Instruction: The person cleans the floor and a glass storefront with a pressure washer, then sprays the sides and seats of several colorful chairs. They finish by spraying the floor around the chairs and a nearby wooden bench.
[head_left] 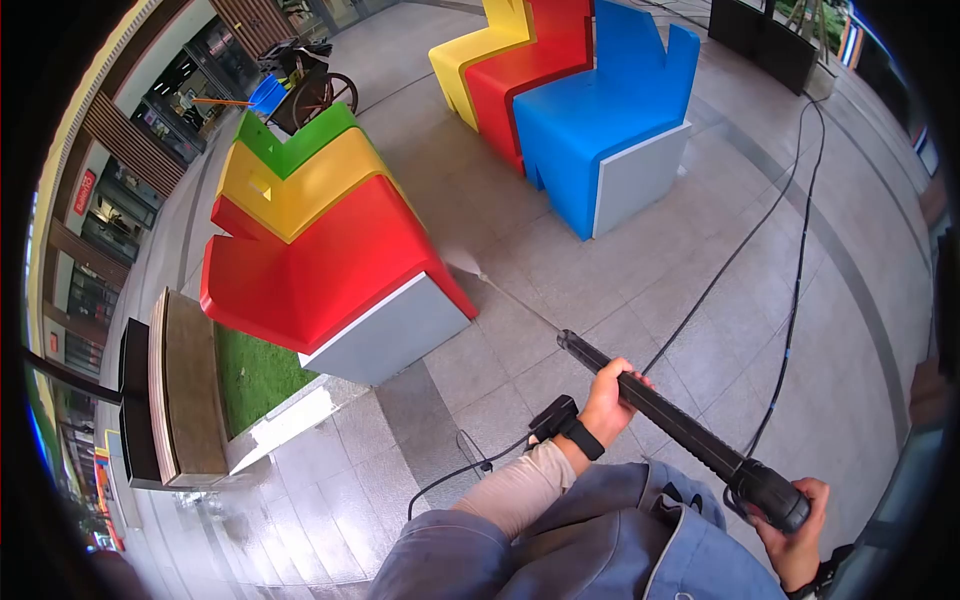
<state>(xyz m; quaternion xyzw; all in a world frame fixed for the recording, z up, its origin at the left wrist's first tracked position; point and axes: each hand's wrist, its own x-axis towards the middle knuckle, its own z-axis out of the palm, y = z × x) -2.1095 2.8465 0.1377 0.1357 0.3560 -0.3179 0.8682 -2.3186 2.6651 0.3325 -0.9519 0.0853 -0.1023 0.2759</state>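
My left hand (605,408) is closed around the black barrel of a pressure washer gun (690,425). At its rear end, my right hand (795,540) grips the thick handle part; some of its fingers are hidden behind it. A thin metal lance runs forward from the barrel, and a fan of water spray (463,262) leaves its tip. That spray points at the side of a red bench seat (340,265), joined to yellow and green seats. A black hose (790,330) trails from the gun over the wet paving.
To the right of the spray stands another bench with blue (610,110), red and yellow seats. A cart (310,95) with a blue bucket (268,95) is at the back. A wooden planter edge (190,390) and grass (255,370) lie left. A cable (450,475) lies near my left arm.
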